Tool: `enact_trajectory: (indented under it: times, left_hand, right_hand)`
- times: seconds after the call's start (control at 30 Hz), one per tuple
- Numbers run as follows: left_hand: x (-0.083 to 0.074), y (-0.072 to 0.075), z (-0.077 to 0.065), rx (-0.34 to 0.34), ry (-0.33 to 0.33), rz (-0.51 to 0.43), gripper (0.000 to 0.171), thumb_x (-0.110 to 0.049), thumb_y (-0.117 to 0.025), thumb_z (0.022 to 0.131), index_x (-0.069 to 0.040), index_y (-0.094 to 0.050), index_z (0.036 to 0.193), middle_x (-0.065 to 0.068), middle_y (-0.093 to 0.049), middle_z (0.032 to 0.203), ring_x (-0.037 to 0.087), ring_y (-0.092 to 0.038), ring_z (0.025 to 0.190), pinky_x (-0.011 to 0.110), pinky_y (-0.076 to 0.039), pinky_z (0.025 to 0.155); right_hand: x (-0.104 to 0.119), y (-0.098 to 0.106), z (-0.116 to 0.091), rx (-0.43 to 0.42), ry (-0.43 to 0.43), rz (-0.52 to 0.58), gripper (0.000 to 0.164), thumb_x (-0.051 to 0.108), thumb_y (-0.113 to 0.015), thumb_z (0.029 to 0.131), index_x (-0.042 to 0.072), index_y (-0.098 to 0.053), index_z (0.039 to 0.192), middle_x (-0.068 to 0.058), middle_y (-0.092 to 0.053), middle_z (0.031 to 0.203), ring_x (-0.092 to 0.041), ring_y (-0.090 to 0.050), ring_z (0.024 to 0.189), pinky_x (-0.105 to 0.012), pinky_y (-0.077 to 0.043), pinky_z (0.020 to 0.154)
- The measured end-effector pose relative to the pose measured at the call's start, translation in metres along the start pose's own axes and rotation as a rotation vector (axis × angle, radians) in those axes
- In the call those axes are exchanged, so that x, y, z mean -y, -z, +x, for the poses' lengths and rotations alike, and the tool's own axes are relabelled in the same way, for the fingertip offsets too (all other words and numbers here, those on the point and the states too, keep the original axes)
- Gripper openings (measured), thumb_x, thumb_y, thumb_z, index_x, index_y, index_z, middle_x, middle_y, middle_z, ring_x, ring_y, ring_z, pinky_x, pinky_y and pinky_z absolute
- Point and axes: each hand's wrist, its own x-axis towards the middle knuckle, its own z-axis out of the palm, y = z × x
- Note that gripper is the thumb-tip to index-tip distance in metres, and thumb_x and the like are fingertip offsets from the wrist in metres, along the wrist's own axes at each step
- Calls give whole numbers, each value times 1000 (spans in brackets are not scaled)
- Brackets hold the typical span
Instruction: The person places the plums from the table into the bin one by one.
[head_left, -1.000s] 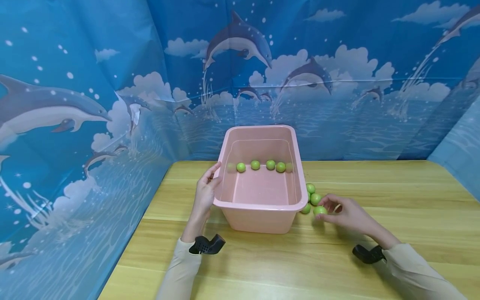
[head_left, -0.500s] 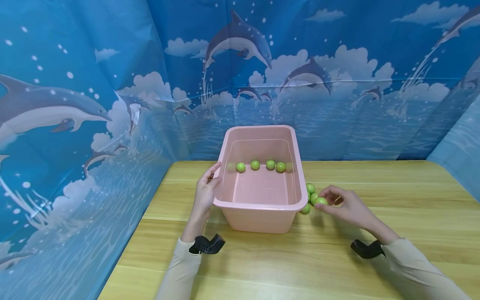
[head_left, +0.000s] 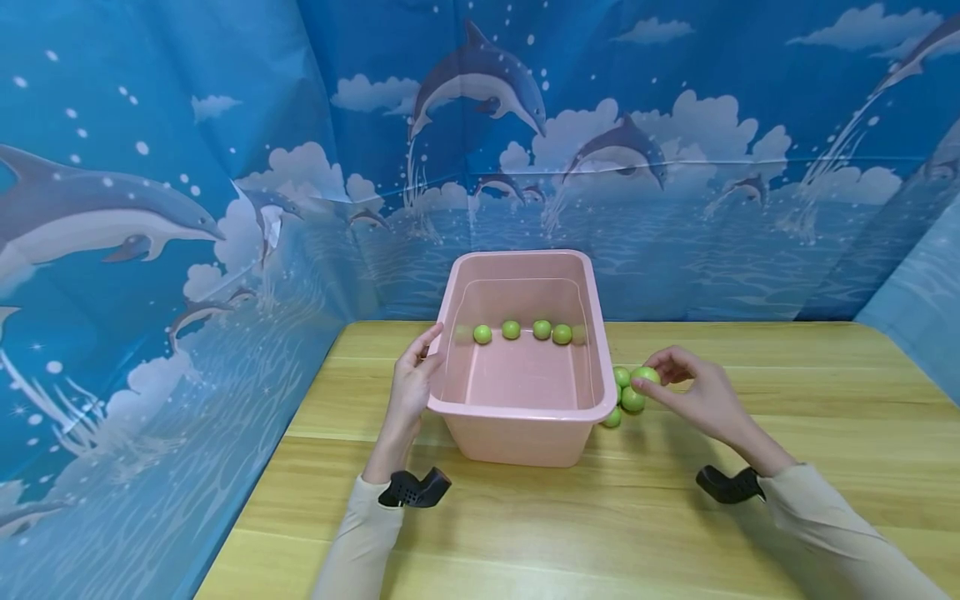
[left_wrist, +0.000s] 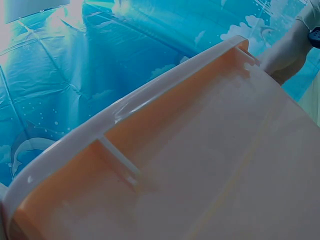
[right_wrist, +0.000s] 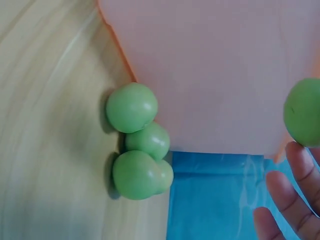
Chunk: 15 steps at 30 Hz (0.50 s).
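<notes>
A pink plastic tub [head_left: 517, 440] stands on the table with several round green fruits [head_left: 542, 330] along the far side of its floor. My left hand [head_left: 412, 379] grips the tub's left rim. In the left wrist view the tub's outer wall [left_wrist: 215, 145] fills most of the picture and the gripping fingers are hardly seen. Between thumb and fingers of my right hand [head_left: 697, 396] is one green fruit [head_left: 646, 377], raised above a small pile of green fruits [head_left: 632, 401] by the tub's right side. The right wrist view shows this held fruit [right_wrist: 304, 112] up near the rim.
Both stand on a wooden table [head_left: 795, 417]. Behind and to the left hangs a blue dolphin-print curtain [head_left: 420, 192], close to the tub's far end. Black wrist devices [head_left: 731, 484] sit on both forearms.
My right hand has lifted the green fruit and moved it away from me, from the near side of the pile to above it. The left hand and tub have stayed put.
</notes>
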Motion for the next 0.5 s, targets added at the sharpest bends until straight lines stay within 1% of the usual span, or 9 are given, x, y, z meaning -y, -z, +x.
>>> enact_trajectory:
  times: [0.13,0.27,0.5]
  left_hand:
    - [0,0,0,0,1,-3,42,-4,-48,96,-10,-50,138,9,-43,97,21,-41,91,31,-39,78]
    - [0,0,0,2,-6,0,43,-3,-48,96,-9,-50,138,10,-43,97,21,-40,91,31,-38,78]
    - [0,0,0,-2,-5,5,43,-3,-48,96,-9,-50,138,9,-41,95,21,-39,91,30,-37,76]
  right_hand:
    - [4,3,5,-42,13,4,21,23,-74,83,11,-63,97,-1,-60,80,-12,-55,76,-24,-42,70]
    - [9,7,12,-72,23,10,22,23,-75,83,11,-64,98,-1,-60,80,-11,-55,76,-26,-41,71]
    - [19,13,24,-93,39,25,25,22,-76,82,12,-63,101,0,-61,86,-10,-55,79,-25,-42,71]
